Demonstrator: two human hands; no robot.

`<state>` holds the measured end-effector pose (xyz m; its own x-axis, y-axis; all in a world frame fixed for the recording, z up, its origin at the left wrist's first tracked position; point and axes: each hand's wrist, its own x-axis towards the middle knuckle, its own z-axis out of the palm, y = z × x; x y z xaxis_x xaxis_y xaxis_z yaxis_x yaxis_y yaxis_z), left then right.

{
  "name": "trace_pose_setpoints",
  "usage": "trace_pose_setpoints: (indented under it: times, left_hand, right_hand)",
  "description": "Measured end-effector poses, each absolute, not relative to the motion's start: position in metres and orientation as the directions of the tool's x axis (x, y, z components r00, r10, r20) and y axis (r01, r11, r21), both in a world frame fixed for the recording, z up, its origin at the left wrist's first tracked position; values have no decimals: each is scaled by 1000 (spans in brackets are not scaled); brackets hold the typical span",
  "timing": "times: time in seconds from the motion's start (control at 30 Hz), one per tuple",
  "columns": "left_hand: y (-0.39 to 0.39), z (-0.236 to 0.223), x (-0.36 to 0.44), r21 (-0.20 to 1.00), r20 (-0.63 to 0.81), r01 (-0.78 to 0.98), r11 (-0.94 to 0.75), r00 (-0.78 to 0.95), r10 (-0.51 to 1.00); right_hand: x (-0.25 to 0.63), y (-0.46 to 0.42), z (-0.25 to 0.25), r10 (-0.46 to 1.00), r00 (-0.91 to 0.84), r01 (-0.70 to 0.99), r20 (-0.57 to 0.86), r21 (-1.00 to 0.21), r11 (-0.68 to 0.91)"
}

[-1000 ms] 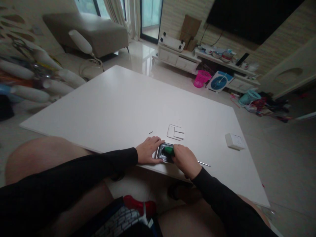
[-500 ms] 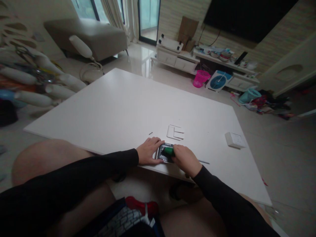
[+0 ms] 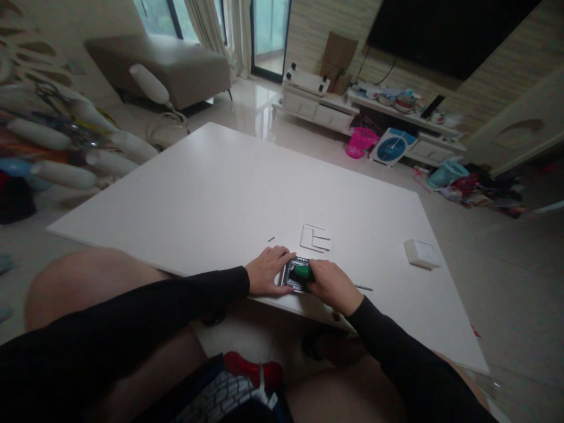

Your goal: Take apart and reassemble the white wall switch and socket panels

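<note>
My left hand [image 3: 267,271] grips the left side of a small black-and-white wall switch or socket module [image 3: 291,285], thumb and fingers at its edges, against the white table [image 3: 229,194]. My right hand [image 3: 333,285] is closed around a screwdriver, whose green handle [image 3: 303,271] points left over the module's middle. Its thin metal shaft [image 3: 363,288] shows beyond the hand on the right. Whether the handle's end touches the module, I cannot tell. Just beyond the hands lies a flat white cover plate [image 3: 315,238] with slots. A small dark screw [image 3: 271,239] rests left of it.
A white socket box [image 3: 422,254] stands near the table's right edge. Beyond the table are a pink basket [image 3: 361,142], a blue-and-white fan [image 3: 391,147] and a low cabinet [image 3: 317,108]. White lamp-like pieces [image 3: 66,174] crowd the left side.
The whole view has shifted slightly. Both hands keep their places on the module and the screwdriver, with no clear movement otherwise.
</note>
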<state>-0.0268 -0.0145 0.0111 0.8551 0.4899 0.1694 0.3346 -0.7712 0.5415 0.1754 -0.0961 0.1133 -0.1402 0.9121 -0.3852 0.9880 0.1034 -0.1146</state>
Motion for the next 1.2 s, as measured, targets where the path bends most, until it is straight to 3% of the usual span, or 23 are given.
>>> trace_pose_setpoints:
  times: [0.53,0.97,1.2]
  left_hand:
    - [-15,11,-26,546,189,323,-773,851,489]
    - [-15,11,-25,548,190,321,-772,851,489]
    - [-16,13,-24,547,175,334,-768,851,496]
  right_hand:
    - [165,-96,107,933,-123,992,-337,-6,129]
    - [168,-90,106,950,-162,986,-267,-81,146]
    - [177,-81,107,960,-57,984,-274,-180,7]
